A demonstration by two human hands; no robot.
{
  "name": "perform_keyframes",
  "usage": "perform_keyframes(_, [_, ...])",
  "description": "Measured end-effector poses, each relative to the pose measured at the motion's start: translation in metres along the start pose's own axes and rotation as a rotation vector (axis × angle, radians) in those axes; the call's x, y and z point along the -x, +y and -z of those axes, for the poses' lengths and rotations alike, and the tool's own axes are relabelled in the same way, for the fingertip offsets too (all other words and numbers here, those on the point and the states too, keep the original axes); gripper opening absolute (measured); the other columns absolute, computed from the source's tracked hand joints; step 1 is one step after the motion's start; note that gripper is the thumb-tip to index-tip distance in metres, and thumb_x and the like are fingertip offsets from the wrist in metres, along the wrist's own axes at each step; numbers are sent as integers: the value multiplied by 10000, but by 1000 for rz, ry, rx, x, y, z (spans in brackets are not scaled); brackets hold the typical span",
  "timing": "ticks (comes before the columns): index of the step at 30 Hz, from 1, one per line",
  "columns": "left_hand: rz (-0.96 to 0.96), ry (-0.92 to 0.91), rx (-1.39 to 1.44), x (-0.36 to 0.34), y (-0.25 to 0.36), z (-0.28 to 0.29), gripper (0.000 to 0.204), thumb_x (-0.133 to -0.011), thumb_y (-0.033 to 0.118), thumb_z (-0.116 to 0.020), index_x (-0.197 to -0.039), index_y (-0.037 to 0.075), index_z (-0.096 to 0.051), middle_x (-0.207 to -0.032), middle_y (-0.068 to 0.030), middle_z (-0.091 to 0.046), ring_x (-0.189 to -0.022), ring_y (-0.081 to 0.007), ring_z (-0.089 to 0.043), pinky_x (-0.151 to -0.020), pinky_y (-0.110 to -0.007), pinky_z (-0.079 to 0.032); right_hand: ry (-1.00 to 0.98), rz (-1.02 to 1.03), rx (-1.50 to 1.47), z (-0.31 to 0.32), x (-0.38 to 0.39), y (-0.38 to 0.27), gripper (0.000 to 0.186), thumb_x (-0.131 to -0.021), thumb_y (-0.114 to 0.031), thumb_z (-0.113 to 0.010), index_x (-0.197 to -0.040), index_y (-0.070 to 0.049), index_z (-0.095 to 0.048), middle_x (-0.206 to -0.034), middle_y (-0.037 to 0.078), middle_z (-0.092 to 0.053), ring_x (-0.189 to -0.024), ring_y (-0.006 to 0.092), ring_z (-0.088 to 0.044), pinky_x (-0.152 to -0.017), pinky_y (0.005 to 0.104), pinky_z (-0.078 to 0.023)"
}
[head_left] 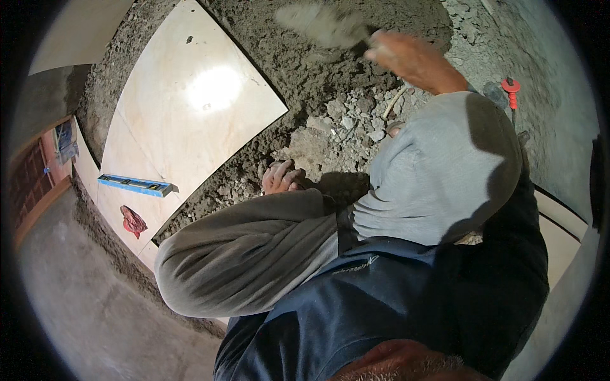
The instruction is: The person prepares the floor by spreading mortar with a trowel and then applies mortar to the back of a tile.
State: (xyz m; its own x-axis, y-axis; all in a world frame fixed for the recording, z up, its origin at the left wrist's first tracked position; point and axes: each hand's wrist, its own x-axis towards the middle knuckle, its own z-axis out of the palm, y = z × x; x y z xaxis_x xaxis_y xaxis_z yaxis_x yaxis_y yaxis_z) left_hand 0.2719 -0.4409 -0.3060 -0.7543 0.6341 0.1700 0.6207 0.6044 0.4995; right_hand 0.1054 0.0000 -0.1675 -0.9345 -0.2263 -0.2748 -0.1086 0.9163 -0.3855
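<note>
My right hand (416,60) is closed around the handle of a trowel (323,25), which is blurred by motion over the rough grey mortar bed (305,70). Beyond my bent left knee, my left hand (281,178) rests low by the rubble with its fingers curled; anything inside them is hidden. To the left lies a large, cream, glossy tile (190,95), its right corner close to the mortar. A blue spirit level (138,185) lies across the tile, near a crumpled red cloth or glove (133,222).
Broken stones and rubble (349,117) lie between my legs and the mortar. A chisel with a red guarded grip (511,95) stands at the right by the wall. More pale tile (559,235) shows at the right, and bare concrete floor (95,286) at lower left.
</note>
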Motion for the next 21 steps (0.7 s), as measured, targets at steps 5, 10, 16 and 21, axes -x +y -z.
perform_keyframes(5, [72,-13,-3,7,4,-1,283,-928,208,-534,-1166,124,-662,-1360,-118,-563,-1222,-332,-534,-1053,-523,-361,-617,-122,-125,11,-7,18,588,-1022,-485,-493,-1407,-40,-486,-1223,271,-636,-1153,410,-619,-954,461,-498])
perform_keyframes(10, [64,-13,18,13,-2,-3,280,-944,226,-517,-1175,128,-641,-1366,-108,-558,-1196,-326,-539,-1045,-528,-364,-397,-296,125,38,24,37,618,-1000,-494,-541,-1400,-25,-487,-1220,291,-626,-1112,417,-622,-955,455,-491])
perform_keyframes(16, [42,19,22,6,-1,-3,271,-971,254,-487,-1148,118,-641,-1368,-126,-551,-1206,-344,-533,-1030,-522,-375,-416,-606,-705,-15,21,17,705,-989,-488,-566,-1502,-41,-381,-1496,270,-426,-1322,401,-488,-1047,461,-452])
perform_keyframes(21, [155,-73,2,20,5,7,306,-970,249,-471,-1203,140,-638,-1392,-104,-537,-1275,-338,-486,-1096,-557,-334,-580,-164,-312,-25,11,0,633,-997,-404,-578,-1482,-41,-392,-1456,247,-476,-1225,399,-564,-993,454,-502])
